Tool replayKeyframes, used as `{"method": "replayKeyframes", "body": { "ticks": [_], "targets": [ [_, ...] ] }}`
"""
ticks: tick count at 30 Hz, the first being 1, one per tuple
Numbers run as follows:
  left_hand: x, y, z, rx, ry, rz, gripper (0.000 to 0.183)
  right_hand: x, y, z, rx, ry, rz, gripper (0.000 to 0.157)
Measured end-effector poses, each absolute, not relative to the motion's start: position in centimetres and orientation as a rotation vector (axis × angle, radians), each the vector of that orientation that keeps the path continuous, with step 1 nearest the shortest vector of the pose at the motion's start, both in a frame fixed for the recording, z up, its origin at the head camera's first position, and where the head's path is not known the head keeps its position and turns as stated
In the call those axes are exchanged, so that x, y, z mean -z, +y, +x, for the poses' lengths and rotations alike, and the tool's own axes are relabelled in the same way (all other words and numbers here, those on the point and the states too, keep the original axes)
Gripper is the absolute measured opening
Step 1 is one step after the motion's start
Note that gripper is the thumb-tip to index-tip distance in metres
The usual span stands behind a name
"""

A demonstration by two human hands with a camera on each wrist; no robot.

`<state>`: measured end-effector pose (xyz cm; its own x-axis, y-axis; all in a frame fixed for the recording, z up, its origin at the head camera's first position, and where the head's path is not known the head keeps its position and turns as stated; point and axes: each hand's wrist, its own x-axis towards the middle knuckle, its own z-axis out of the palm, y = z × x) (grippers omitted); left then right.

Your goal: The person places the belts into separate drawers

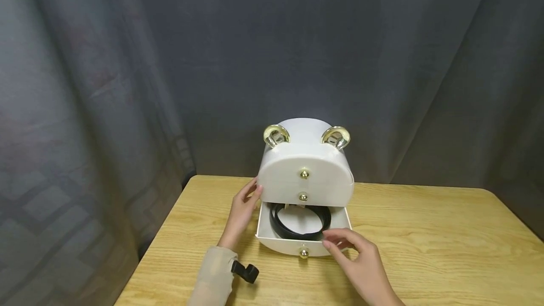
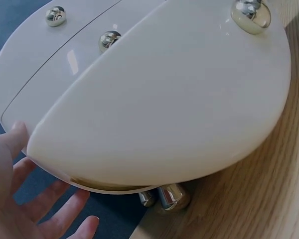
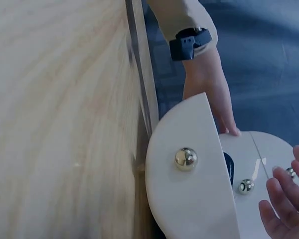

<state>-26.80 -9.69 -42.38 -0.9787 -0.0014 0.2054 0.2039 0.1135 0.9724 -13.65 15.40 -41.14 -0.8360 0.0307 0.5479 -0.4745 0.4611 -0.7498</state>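
A white rounded box [image 1: 306,181] with gold ear-shaped fittings and gold knobs stands on the table. Its bottom drawer [image 1: 250,244] is pulled out, and a coiled black strap, possibly a belt [image 1: 278,228], lies inside. My left hand [image 1: 241,209] rests against the box's left side; in the left wrist view its thumb touches near the front edge and the fingers [image 2: 65,211] spread behind. Over the drawer's front right corner is my right hand [image 1: 359,259], fingertips right by the rim. In the right wrist view its loosely bent fingers [image 3: 284,194] hold nothing.
A wooden table [image 1: 425,244] extends on both sides of the box. Dark grey curtains [image 1: 297,60] hang close behind the table and along its left. A black wrist-worn device [image 1: 245,272] sticks out from the left sleeve.
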Motion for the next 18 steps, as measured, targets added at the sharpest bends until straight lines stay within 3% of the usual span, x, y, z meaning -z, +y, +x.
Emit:
{"method": "replayKeyframes", "body": {
  "ticks": [10, 18],
  "targets": [
    [40.2, -9.6, -24.9, 1.977, -2.232, -0.206, 0.047, 43.3, 14.2, -13.2, -1.364, -2.168, 0.421, 0.027],
    [41.0, -9.5, -25.8, 1.976, -2.231, -0.235, 0.048, 44.7, 14.0, -13.3, -1.418, -2.158, 0.436, 0.029]
  ]
}}
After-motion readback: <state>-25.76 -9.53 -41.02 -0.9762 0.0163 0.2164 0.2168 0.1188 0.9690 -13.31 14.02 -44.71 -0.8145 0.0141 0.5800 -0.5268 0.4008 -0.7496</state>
